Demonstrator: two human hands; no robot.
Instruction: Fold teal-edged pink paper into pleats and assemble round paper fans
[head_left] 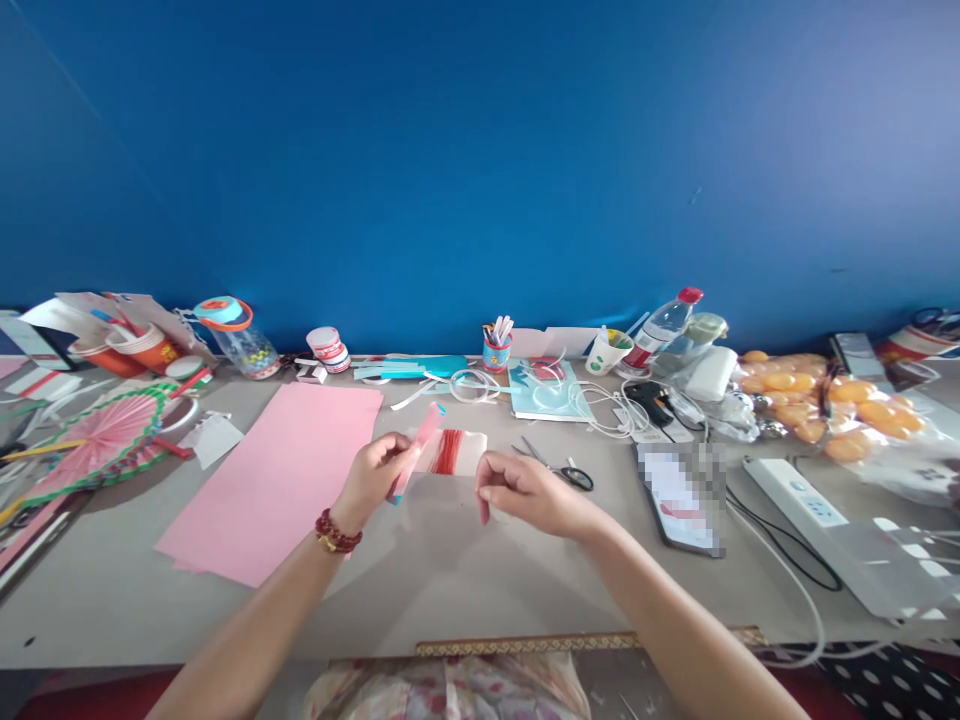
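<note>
Your left hand [377, 468], with a beaded bracelet [337, 533] at the wrist, is just left of the centre of the frame, thumb and fingers pinching a pink strip [420, 448] with blue at both ends. The strip slants up to the right and covers the left end of a white card wound with red thread [447, 452], at the centre of the frame. Your right hand [529, 492] is right of centre, near the card's right end, its fingers curled and thumb close to the index finger; you cannot tell from this view whether they grip anything. Scissors [577, 478] lie just beyond that hand. Pink paper [300, 450] lies left of centre, a phone [671, 490] right of centre, and a power strip [799, 495] at the lower right.
</note>
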